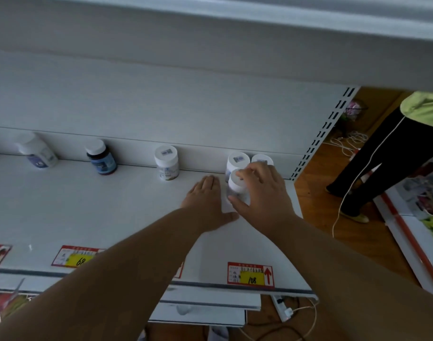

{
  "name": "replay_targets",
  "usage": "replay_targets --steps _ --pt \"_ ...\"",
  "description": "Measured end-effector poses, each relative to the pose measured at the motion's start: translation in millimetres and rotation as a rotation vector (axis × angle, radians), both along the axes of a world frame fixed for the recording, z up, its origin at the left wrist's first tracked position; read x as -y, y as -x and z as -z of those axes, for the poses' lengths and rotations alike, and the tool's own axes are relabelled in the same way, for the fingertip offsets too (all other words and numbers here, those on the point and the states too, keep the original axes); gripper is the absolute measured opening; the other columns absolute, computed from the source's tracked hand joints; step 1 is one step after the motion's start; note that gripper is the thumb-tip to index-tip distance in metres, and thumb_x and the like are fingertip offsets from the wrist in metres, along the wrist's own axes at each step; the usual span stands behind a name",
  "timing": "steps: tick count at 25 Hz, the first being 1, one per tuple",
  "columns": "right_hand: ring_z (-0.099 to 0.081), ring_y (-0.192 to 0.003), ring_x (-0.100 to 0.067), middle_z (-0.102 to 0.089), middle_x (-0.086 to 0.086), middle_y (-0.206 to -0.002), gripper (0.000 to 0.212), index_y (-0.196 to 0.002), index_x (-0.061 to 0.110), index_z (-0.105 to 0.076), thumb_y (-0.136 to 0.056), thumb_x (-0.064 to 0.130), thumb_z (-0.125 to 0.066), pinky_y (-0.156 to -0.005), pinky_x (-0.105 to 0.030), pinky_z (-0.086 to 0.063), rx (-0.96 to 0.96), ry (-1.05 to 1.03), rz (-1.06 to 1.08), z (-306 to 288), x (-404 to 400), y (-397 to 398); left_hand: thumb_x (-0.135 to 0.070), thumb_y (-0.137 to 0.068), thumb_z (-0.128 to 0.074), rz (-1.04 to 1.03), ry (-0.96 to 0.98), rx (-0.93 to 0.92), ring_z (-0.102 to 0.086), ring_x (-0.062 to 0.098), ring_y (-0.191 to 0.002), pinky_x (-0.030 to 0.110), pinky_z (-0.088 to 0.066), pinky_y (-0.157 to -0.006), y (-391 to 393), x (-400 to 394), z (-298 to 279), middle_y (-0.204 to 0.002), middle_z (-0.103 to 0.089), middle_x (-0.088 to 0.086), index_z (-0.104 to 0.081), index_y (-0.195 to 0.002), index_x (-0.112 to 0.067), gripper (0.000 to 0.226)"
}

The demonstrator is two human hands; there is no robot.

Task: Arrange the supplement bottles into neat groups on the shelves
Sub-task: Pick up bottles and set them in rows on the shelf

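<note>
My right hand (pixel 262 193) grips a white-capped supplement bottle (pixel 236 184) standing on the white shelf (pixel 112 207) near its right end. Two more white-capped bottles stand just behind it against the back panel, one (pixel 237 160) to the left and one (pixel 261 159) partly hidden by my fingers. My left hand (pixel 207 200) lies flat on the shelf just left of the held bottle, fingers straight. Further left along the back stand a white bottle (pixel 166 165), a dark blue bottle (pixel 101 157) with a white cap, and a tilted-looking white bottle (pixel 37 152).
Price tags (pixel 251 275) line the shelf's front edge. Another shelf (pixel 235 18) hangs overhead. To the right, past the slotted upright (pixel 318 141), a person (pixel 387 153) stands on the wooden floor among white cables. A power strip (pixel 282 308) lies below.
</note>
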State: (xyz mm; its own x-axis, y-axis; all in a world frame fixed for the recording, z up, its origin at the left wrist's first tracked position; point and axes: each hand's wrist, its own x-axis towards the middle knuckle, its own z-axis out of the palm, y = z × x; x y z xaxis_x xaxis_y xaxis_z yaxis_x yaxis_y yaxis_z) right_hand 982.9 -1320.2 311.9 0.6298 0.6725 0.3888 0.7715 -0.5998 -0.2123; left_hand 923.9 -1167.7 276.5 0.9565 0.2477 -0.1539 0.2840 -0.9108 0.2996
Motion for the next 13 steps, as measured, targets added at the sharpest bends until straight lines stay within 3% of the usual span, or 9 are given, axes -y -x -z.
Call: replay_targets --steps 6,13 --pt "-0.051 -0.115 -0.030 -0.053 -0.009 -0.123 0.046 -0.119 0.013 -0.058 -0.079 0.031 -0.073 -0.093 -0.044 -0.044 0.019 -0.122 -0.098 -31.7 -66.9 76.0 -0.064 -0.086 -0.055 -0.060 0.089 0.162 -0.011 0.018 -0.149 0.032 -0.015 -0.118 109.6 -46.8 -31.0 -0.164 -0.007 0.001 -0.004 -0.156 -0.014 0.100" --pt "-0.055 -0.109 -0.029 -0.056 -0.010 -0.118 0.044 -0.118 0.011 -0.059 -0.079 0.029 -0.071 -0.090 -0.044 -0.048 -0.056 -0.234 -0.380 -38.5 -242.7 242.7 -0.063 -0.089 -0.049 -0.314 -0.009 0.256 -0.018 0.018 -0.148 0.029 -0.015 -0.117 335.6 -193.9 -38.9 -0.163 -0.012 -0.004 -0.009 -0.157 -0.021 0.089"
